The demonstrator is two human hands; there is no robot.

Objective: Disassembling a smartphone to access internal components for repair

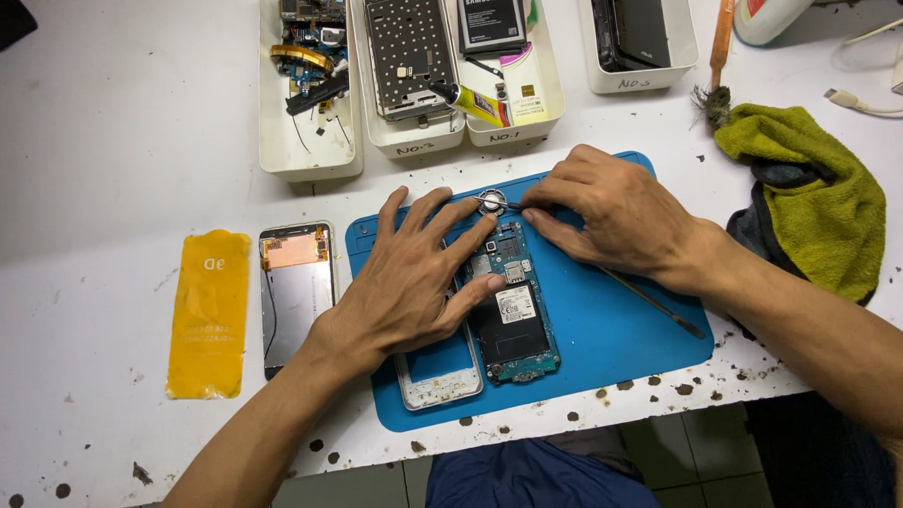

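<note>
Board lies on blue mat beside white frame, left hand flat and spread pinning both, right hand pinching tweezers shut at board's top end, spudger under right wrist, trays behind.

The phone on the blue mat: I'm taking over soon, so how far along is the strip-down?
Done: screen panel lies aside, battery sits in a tray. In hand: left hand steadies the circuit board; right hand works tweezers at its top. Left: the board sits beside the white frame.
</note>
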